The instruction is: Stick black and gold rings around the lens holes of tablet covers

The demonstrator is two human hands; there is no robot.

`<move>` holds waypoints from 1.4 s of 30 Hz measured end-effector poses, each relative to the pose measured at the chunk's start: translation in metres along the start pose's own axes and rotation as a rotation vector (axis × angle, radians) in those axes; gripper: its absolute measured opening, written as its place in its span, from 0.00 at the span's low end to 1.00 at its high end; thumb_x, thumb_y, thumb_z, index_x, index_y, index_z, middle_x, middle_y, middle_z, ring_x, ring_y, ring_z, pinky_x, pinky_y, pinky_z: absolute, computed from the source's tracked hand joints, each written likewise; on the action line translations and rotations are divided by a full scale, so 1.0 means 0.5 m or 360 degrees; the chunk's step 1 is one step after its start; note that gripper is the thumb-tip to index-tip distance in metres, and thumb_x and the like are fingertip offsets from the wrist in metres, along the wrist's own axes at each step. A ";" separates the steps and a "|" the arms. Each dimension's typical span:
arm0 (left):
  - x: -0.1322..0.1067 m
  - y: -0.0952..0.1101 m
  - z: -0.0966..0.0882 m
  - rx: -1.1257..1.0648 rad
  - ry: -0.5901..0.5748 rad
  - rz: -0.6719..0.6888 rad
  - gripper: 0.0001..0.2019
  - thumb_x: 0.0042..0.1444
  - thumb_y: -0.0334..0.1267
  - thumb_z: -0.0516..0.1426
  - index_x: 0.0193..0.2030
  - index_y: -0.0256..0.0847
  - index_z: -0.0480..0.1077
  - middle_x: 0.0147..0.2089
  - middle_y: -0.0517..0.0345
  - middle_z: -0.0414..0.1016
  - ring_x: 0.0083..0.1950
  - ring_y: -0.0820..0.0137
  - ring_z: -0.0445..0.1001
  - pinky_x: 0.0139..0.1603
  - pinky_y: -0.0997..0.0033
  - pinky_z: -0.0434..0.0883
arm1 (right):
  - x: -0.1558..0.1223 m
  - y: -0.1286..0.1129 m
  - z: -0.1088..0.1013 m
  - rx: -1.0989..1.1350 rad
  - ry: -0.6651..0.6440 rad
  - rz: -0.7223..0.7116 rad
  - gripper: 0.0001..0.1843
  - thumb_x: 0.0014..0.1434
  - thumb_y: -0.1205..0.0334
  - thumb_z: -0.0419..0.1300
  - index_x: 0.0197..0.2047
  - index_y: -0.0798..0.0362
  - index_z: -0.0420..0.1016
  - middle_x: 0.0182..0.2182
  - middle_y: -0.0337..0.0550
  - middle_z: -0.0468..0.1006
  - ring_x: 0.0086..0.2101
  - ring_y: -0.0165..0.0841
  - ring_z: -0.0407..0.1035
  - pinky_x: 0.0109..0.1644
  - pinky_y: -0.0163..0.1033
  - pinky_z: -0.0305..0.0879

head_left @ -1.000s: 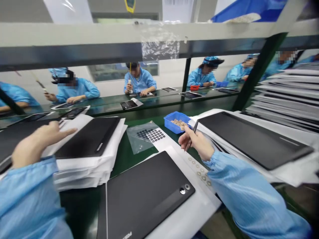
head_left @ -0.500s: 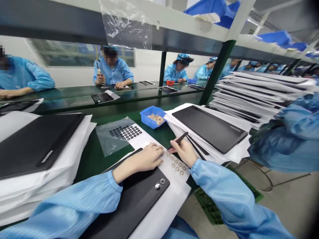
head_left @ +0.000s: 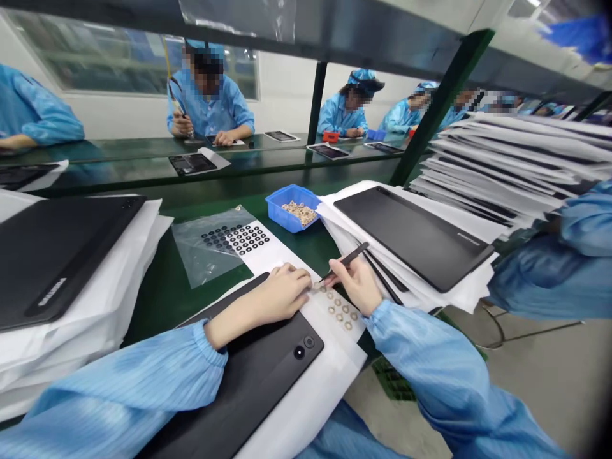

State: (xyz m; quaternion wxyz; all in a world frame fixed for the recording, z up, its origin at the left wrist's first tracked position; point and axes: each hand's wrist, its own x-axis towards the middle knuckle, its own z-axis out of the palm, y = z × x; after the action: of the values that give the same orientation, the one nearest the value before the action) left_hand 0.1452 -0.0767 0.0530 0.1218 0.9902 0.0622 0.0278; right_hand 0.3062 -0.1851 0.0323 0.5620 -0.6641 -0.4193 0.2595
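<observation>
My right hand (head_left: 359,285) is closed around black tweezers (head_left: 351,256), their tip pointing down-left at the small beige rings (head_left: 338,303) on a white sheet (head_left: 282,255). Beside that tip my left hand (head_left: 287,290) rests over the sheet's edge, fingers curled close together; whatever is under its fingertips is hidden. Below my left wrist lies a black tablet (head_left: 248,382), back up, with two round camera spots at its right corner. Several black rings (head_left: 253,237) sit on the sheet's far end, partly under a clear plastic film (head_left: 196,255).
A blue bin (head_left: 282,213) of beige rings stands behind the sheet. Paper-interleaved tablets are stacked at left (head_left: 62,255) and right (head_left: 406,236), with a taller stack (head_left: 516,172) beyond. A green post (head_left: 440,108) supports the shelf. Co-workers sit across the bench; another person's sleeve shows at right.
The view has tilted down, so the far bench and co-workers appear higher. Both hands stay close together by the beige rings, with the tweezers still in my right hand.
</observation>
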 end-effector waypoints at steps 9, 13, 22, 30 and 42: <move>-0.115 0.048 0.013 -0.0179 0.0328 -0.0054 0.16 0.68 0.34 0.43 0.58 0.36 0.63 0.61 0.46 0.65 0.64 0.61 0.59 0.65 0.58 0.62 | -0.146 -0.020 0.036 0.0421 -0.0218 0.0302 0.21 0.56 0.42 0.59 0.32 0.52 0.61 0.18 0.36 0.74 0.18 0.31 0.71 0.22 0.35 0.71; -0.197 0.098 0.019 -0.0244 0.0316 0.0012 0.16 0.66 0.33 0.46 0.58 0.42 0.64 0.59 0.49 0.66 0.64 0.61 0.62 0.63 0.59 0.66 | -0.149 -0.008 0.043 0.0402 -0.0187 0.0308 0.22 0.56 0.42 0.59 0.31 0.52 0.61 0.17 0.37 0.74 0.17 0.30 0.71 0.21 0.34 0.70; -0.197 0.108 0.036 -0.0043 0.0208 0.0131 0.17 0.63 0.31 0.50 0.58 0.41 0.65 0.57 0.47 0.67 0.63 0.56 0.61 0.63 0.45 0.63 | -0.151 -0.015 0.043 0.0325 -0.0171 0.0259 0.19 0.59 0.44 0.57 0.32 0.52 0.61 0.16 0.37 0.74 0.16 0.29 0.70 0.21 0.34 0.69; -0.197 0.108 0.038 -0.0030 0.0205 0.0124 0.17 0.63 0.30 0.49 0.58 0.41 0.64 0.57 0.47 0.67 0.63 0.56 0.60 0.63 0.44 0.63 | -0.154 -0.016 0.042 0.0240 -0.0145 0.0180 0.17 0.60 0.47 0.56 0.32 0.52 0.61 0.15 0.36 0.73 0.15 0.29 0.70 0.21 0.34 0.70; -0.194 0.113 0.041 -0.0018 0.0186 0.0083 0.18 0.65 0.33 0.48 0.61 0.37 0.62 0.58 0.48 0.67 0.63 0.57 0.59 0.63 0.47 0.62 | -0.163 -0.008 0.043 0.0010 -0.0131 -0.0095 0.10 0.65 0.57 0.53 0.33 0.52 0.61 0.16 0.33 0.70 0.16 0.27 0.68 0.22 0.33 0.67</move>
State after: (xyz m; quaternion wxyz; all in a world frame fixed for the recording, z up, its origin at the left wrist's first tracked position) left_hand 0.0570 -0.1489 0.0429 0.1228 0.9875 0.0432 0.0892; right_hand 0.2459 -0.2429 0.0210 0.5539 -0.6383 -0.4609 0.2709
